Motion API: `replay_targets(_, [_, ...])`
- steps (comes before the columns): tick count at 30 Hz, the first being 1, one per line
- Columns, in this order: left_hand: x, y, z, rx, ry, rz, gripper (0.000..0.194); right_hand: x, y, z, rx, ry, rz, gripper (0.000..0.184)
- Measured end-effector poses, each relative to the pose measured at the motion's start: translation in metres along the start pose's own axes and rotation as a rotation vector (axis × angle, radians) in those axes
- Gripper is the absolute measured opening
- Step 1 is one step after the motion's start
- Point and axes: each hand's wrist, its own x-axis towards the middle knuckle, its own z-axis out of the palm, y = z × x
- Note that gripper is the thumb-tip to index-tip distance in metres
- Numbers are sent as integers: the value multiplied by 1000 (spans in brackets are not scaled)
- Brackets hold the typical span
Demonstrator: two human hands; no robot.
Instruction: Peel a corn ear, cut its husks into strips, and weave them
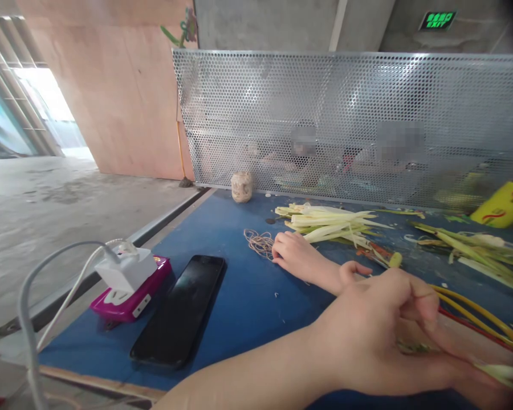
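My left hand [367, 330] is large in the right foreground, its fingers curled around pale green stalks [502, 373] that show only in part at the lower right. Beyond it, my right hand [293, 253] reaches leftward across the table, its forearm partly hidden behind the left hand. The right fingertips are pinched together at the edge of a tangle of thin tan rubber bands [259, 242]; how many they grip is hidden. Just behind the right hand lies a pile of pale green stalks and leaves [333, 221].
A black phone [179, 310] and a magenta power strip [130, 293] with a white plug and cables lie on the blue table [243, 307]. A perforated metal screen [256, 102] borders the back, with people behind it. A yellow package [502, 205] and more stalks [479, 250] are at right.
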Motion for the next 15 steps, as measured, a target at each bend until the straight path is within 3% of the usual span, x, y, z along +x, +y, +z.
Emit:
replay_targets(4, [2, 2, 0, 2, -32, 46, 30, 9, 16, -16, 372, 134, 106, 9])
replay_targets(7, [3, 7, 0, 17, -19, -5, 33, 18, 25, -33, 585, 250, 221, 13])
replay_targets(12, [3, 10, 0, 71, 4, -19, 37, 22, 27, -49, 973, 60, 253, 14])
replay_targets(15, [3, 8, 0, 89, 8, 76, 36, 20, 30, -56, 1311, 226, 313, 20])
